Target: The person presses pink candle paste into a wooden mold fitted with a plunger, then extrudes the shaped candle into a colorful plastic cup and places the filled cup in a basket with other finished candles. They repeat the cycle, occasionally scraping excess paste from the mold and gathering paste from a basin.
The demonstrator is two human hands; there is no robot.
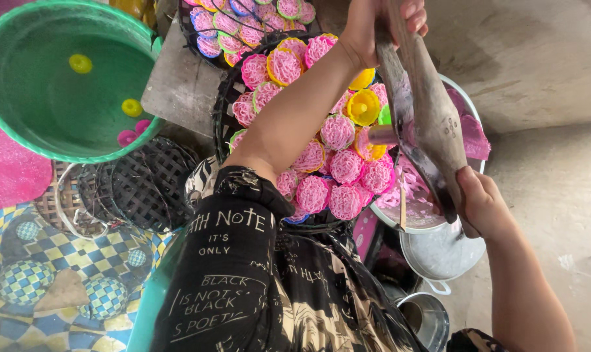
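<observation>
My left hand grips the far end of a long wooden press, and my right hand holds its near end. The press hangs over a white bowl of pink dough. Just left of it, a round woven tray carries several pink noodle nests sitting in small coloured cups, with a few yellow cups without noodles among them. My left forearm crosses above this tray.
A green basin of water with floating small cups sits at the upper left. Dark woven trays are stacked below it on a checked mat. A second tray of nests lies beyond. Metal pots stand near my right arm.
</observation>
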